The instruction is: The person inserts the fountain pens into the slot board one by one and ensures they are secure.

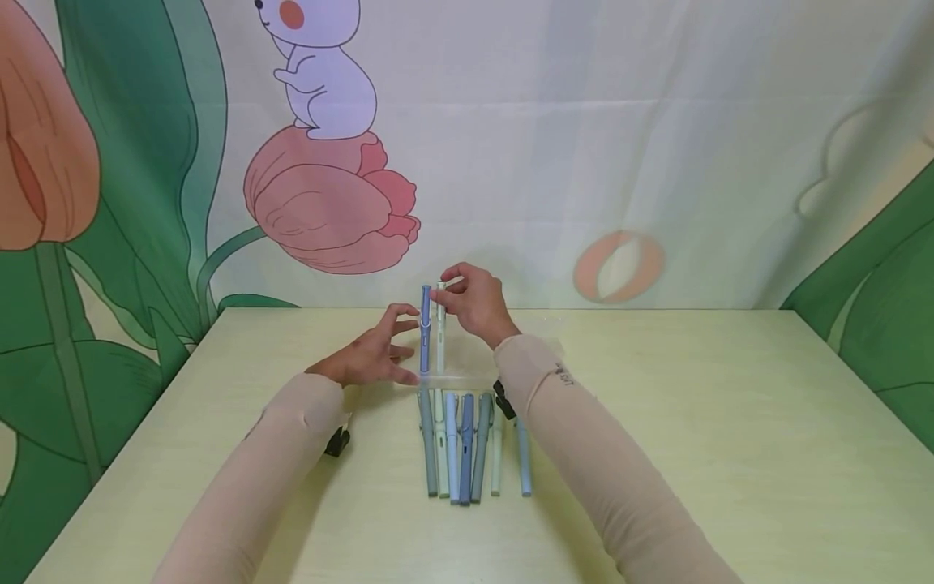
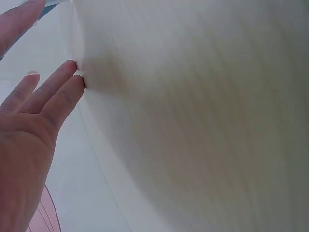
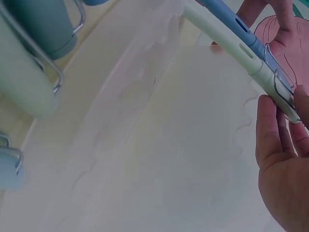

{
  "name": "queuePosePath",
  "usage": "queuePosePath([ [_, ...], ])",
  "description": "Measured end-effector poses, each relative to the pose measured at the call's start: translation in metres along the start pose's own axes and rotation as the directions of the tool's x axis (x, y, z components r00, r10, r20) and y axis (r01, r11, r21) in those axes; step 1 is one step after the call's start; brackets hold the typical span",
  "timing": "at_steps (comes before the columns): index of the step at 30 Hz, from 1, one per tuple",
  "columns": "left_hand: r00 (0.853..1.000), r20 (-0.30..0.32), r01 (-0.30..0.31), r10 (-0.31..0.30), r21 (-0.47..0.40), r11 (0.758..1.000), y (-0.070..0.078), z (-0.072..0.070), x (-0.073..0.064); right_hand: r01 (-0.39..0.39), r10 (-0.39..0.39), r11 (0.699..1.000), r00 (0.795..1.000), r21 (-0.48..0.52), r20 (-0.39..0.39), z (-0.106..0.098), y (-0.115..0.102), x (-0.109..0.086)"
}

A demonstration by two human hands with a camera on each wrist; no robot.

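My right hand (image 1: 477, 304) pinches the clip end of a pale green pen (image 1: 441, 345) between thumb and fingers, as the right wrist view also shows for the same pen (image 3: 219, 36). Close along its left side lies a blue pen (image 1: 426, 337). Both are at the left end of a clear plastic box (image 1: 467, 381). My left hand (image 1: 368, 350) is at the box's left side with fingers spread and only slightly bent, its thumb by the near corner. In the left wrist view, fingertips of that hand (image 2: 29, 130) touch the tabletop.
Nearer to me, several capped pens lie side by side: a grey-green pen (image 1: 429, 454), a light blue pen (image 1: 453, 458) and a dark blue pen (image 1: 466, 454) among them. Another light blue pen (image 1: 524, 462) lies apart at the right. Behind the table (image 1: 693, 422) hangs a printed curtain (image 1: 511, 162).
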State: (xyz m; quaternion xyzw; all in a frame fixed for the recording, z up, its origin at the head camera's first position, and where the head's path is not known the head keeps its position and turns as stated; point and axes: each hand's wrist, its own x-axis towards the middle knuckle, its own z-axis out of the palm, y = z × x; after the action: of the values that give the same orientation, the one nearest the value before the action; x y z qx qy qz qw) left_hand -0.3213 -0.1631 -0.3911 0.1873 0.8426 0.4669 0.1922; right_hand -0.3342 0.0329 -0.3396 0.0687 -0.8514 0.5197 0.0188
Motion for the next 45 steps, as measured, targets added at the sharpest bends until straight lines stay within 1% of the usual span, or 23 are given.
queuePosePath([
  [5,1.0,0.005,0.0,0.0,-0.011,1.0,0.0,0.001,0.0,0.0,0.001,0.999,1.0,-0.042,0.007,0.0,0.003,-0.001],
  [11,1.0,0.008,0.005,-0.005,-0.004,1.0,0.001,0.003,0.0,0.007,-0.005,0.997,1.0,-0.081,0.015,-0.002,0.005,-0.002],
  [17,1.0,0.008,-0.003,0.003,-0.006,1.0,0.0,0.003,0.001,0.007,-0.004,0.995,1.0,-0.095,0.027,-0.004,0.007,-0.002],
  [25,1.0,0.006,0.006,-0.006,-0.004,1.0,0.0,0.005,0.0,0.042,-0.039,0.992,0.999,-0.115,0.027,-0.006,0.007,-0.003],
  [32,1.0,0.012,-0.002,0.002,-0.011,1.0,-0.001,0.004,0.001,0.044,-0.042,0.991,0.999,-0.129,0.025,-0.008,0.006,-0.004],
  [39,1.0,0.007,-0.001,0.001,-0.018,1.0,-0.003,0.002,0.0,0.046,-0.045,0.991,0.999,-0.128,0.013,-0.021,0.003,-0.007],
  [45,1.0,0.001,0.003,-0.003,-0.025,1.0,-0.005,0.0,-0.001,0.063,-0.06,0.991,0.998,-0.119,0.027,-0.036,0.005,-0.014],
])
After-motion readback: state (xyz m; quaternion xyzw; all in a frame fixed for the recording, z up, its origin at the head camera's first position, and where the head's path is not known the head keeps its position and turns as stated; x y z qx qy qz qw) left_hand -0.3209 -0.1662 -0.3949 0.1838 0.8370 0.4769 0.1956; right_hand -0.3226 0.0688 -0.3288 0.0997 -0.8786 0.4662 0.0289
